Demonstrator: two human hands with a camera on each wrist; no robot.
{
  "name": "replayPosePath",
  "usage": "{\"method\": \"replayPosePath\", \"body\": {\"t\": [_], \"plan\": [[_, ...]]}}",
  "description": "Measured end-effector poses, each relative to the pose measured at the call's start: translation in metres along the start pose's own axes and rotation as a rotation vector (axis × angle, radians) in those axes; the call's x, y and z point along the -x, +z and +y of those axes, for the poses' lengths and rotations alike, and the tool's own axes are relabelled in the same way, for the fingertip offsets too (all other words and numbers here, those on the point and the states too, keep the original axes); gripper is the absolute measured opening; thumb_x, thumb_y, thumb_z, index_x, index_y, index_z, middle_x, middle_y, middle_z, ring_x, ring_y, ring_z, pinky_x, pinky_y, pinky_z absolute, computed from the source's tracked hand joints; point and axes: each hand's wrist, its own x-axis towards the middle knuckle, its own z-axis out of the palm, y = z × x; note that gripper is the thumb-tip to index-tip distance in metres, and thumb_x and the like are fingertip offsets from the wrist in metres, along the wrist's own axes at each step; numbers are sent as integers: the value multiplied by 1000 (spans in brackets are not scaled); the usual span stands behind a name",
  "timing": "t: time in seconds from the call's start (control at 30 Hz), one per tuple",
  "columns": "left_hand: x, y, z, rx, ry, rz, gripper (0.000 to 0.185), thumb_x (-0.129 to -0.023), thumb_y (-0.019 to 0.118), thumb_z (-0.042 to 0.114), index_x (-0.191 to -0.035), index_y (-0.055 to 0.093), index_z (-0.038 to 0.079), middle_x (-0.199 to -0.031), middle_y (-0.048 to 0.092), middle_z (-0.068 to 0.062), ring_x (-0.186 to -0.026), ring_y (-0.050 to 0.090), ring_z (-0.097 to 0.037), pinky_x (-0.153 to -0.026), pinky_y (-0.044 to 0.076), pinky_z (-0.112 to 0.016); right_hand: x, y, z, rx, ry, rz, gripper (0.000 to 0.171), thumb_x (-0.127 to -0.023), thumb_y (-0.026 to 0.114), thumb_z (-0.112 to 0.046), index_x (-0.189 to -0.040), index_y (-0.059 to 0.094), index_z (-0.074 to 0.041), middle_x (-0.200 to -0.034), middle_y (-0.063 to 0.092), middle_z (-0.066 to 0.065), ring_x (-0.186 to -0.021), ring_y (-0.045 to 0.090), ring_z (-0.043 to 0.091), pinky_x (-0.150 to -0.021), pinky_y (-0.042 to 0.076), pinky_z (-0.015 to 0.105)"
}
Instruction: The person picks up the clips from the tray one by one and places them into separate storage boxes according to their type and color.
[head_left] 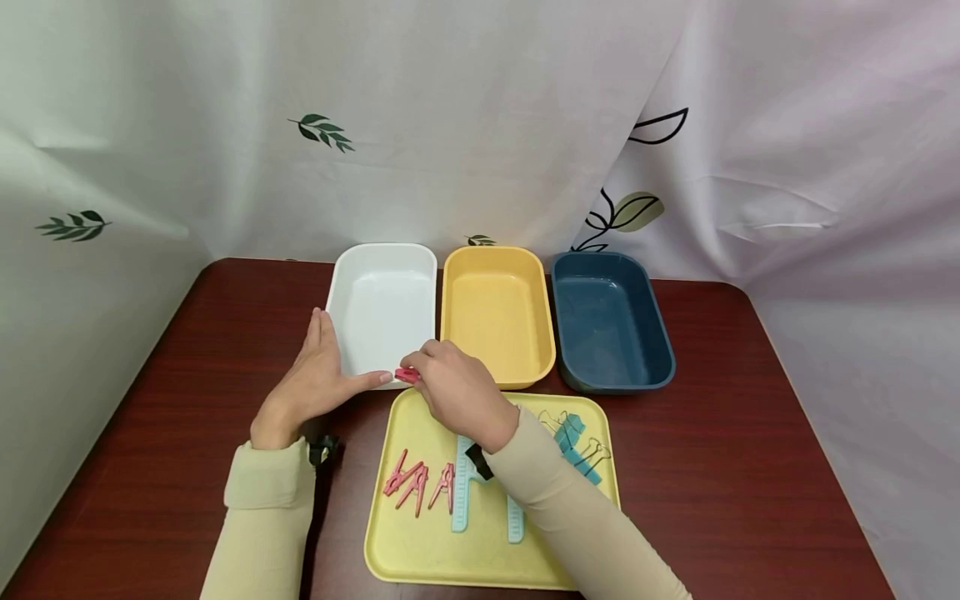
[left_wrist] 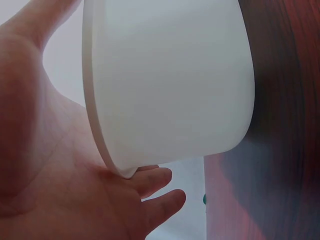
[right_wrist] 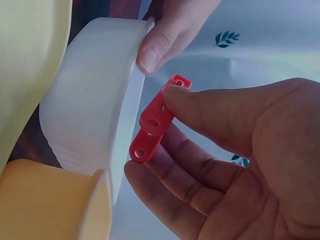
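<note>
My left hand (head_left: 311, 379) lies along the near left corner of the white bin (head_left: 381, 321), with the fingers straight against its side and the thumb along its near rim. Between thumb and fingers, my right hand (head_left: 463, 390) pinches a pink-red clothespin (right_wrist: 154, 120) above the white bin's near right corner. In the right wrist view the clothespin is apart from the bin wall. On the yellow tray (head_left: 420, 554) lie more pink clothespins (head_left: 417, 490), light blue toothed strips (head_left: 461, 504) and teal binder clips (head_left: 581, 462). My right forearm covers part of the strips.
A yellow bin (head_left: 497, 312) stands right of the white one, and a dark blue bin (head_left: 611, 325) stands beyond it. All three line the back of the dark red wooden table (head_left: 750, 467). A pale curtain with leaf prints (head_left: 450, 125) hangs behind.
</note>
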Motion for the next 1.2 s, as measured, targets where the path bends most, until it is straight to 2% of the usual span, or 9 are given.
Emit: {"method": "replayPosePath", "body": {"t": [0.23, 0.73, 1.0, 1.2], "plan": [[0, 0, 0, -14, 5, 2, 140, -80, 74, 66, -151, -18, -12, -160, -23, -29, -150, -14, -43, -116, 19, -62, -8, 4, 1, -14, 11, 7, 22, -100, 63, -14, -120, 72, -12, -109, 66, 4, -99, 61, 17, -79, 56, 30], [0, 0, 1, 3, 9, 4, 141, -79, 77, 62, -152, -19, -10, -160, -24, -28, -150, -12, -45, -115, 20, -63, -21, 8, 3, -41, 56, 13, 22, -97, 68, -14, -119, 73, -11, -109, 68, 3, -100, 62, 18, -84, 55, 29], [1, 0, 0, 21, 14, 9, 140, -79, 78, 61, -152, -19, -8, -160, -24, -29, -150, -10, -47, -116, 20, -63, -32, 13, 1, -52, 68, 31, 20, -95, 70, -14, -114, 75, -11, -104, 69, 2, -93, 62, 16, -78, 54, 27], [0, -1, 0, 13, 9, 4, 141, -78, 78, 62, -152, -20, -9, -160, -25, -28, -150, -10, -47, -116, 20, -63, -38, 18, -1, -72, 80, 41, 19, -96, 70, -15, -113, 76, -11, -103, 71, 2, -92, 63, 16, -79, 53, 26]]}}
